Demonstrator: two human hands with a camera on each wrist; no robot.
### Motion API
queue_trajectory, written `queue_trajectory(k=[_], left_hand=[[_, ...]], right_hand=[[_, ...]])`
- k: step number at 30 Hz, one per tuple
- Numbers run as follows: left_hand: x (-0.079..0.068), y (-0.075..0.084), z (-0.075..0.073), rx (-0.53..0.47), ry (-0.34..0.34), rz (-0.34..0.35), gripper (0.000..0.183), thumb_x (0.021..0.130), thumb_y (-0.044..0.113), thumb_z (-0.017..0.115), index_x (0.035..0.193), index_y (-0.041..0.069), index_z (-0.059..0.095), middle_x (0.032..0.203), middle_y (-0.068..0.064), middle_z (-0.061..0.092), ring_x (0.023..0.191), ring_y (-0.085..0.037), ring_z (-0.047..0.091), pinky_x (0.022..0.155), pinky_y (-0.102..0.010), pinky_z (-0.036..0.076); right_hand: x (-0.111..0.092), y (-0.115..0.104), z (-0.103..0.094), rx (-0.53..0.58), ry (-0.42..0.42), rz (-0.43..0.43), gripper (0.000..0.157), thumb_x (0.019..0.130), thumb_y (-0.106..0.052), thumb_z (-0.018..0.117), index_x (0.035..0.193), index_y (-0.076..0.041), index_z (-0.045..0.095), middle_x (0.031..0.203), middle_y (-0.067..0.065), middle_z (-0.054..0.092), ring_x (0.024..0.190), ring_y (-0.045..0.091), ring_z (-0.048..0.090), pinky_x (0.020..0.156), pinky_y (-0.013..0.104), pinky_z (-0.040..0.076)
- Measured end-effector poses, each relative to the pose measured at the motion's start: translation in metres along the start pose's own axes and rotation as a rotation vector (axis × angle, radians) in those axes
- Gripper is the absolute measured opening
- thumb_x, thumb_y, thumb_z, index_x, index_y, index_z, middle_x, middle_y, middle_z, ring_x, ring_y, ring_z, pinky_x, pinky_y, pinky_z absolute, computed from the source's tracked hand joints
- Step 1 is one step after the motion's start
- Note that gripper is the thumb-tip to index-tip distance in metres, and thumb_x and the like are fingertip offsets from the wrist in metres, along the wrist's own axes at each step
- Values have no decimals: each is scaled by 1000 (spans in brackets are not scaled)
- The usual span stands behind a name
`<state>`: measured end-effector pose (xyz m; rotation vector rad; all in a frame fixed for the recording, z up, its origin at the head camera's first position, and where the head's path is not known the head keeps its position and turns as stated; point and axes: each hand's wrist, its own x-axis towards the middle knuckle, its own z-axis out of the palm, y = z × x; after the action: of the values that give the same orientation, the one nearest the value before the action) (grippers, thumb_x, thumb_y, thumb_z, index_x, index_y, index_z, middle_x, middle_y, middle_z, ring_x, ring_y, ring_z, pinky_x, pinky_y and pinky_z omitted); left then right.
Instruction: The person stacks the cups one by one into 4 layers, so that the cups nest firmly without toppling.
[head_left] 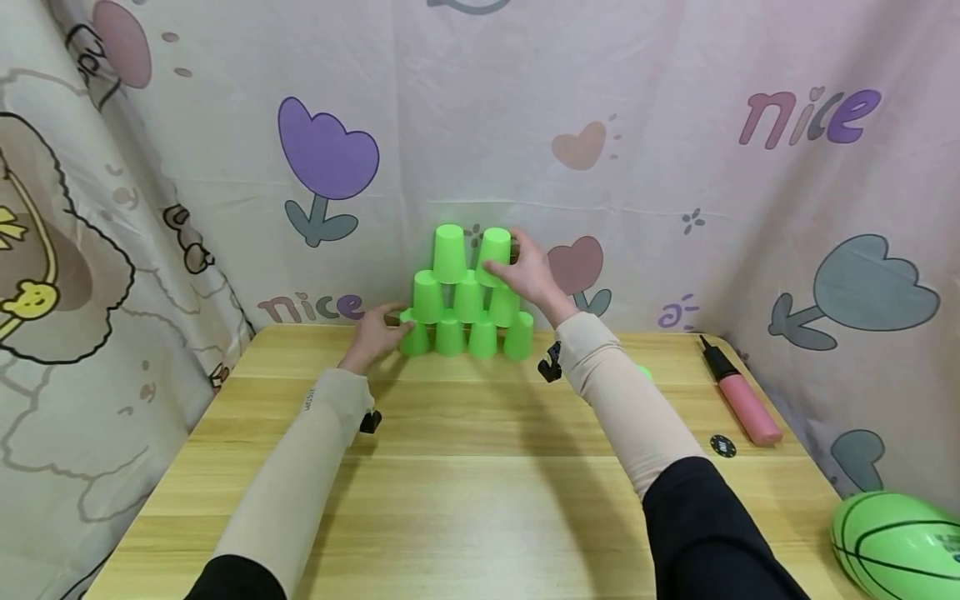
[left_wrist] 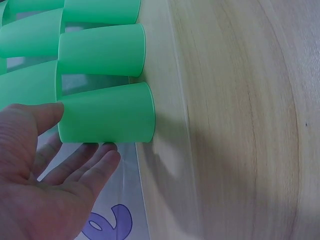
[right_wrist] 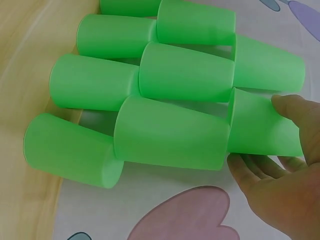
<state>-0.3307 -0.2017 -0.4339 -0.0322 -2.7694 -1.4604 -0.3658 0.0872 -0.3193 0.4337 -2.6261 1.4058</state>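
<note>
Green plastic cups stand upside down in a stepped stack at the back of the table. Several form the bottom row, three the middle row and two the top, the left one (head_left: 450, 254) being free of any hand. My right hand (head_left: 531, 268) grips the top right cup (right_wrist: 262, 125), its thumb on the near side and fingers on the far side. At the stack's lower left, my left hand (left_wrist: 55, 165) lies beside the end cup (left_wrist: 107, 114) of the bottom row. Its thumb touches that cup near the top, and its loosely extended fingers are along the outer side.
A patterned curtain (head_left: 465, 100) hangs directly behind the stack. To the right on the wooden table (head_left: 480, 517) lie a pink pump (head_left: 746, 404) with a black nozzle and a black round disc (head_left: 723, 446). A green ball (head_left: 896, 542) sits at the lower right.
</note>
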Motion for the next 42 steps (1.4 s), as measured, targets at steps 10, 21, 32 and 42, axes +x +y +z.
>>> queue_trajectory(k=[10, 21, 32, 42], left_hand=[[-1, 2, 0, -18, -16, -3, 55, 106, 23, 64, 156, 6, 49, 144, -28, 59, 128, -43, 62, 96, -47, 62], [-2, 3, 1, -6, -9, 2, 55, 105, 23, 65, 155, 5, 50, 143, -28, 61, 127, -43, 63, 97, -48, 62], [-1, 4, 2, -19, -4, -1, 55, 106, 23, 64, 156, 6, 49, 142, -28, 61, 125, -43, 64, 97, -47, 62], [-1, 3, -1, 0, -15, 3, 57, 106, 23, 62, 157, 3, 46, 142, -31, 60, 125, -45, 64, 98, -48, 62]], right_hand=[[6, -1, 2, -31, -15, 10, 79, 97, -27, 76, 162, -10, 34, 152, 20, 55, 135, 36, 57, 110, 49, 54], [5, 1, 3, -26, -11, 23, 80, 97, -32, 77, 162, -11, 34, 150, 19, 57, 134, 35, 59, 109, 48, 55], [-19, 12, -37, 14, 33, 34, 77, 96, -42, 77, 158, -12, 43, 153, 20, 56, 139, 35, 58, 113, 50, 52], [-79, 47, -98, -51, 34, 42, 67, 100, -38, 73, 153, -5, 49, 154, 23, 55, 142, 42, 53, 120, 56, 44]])
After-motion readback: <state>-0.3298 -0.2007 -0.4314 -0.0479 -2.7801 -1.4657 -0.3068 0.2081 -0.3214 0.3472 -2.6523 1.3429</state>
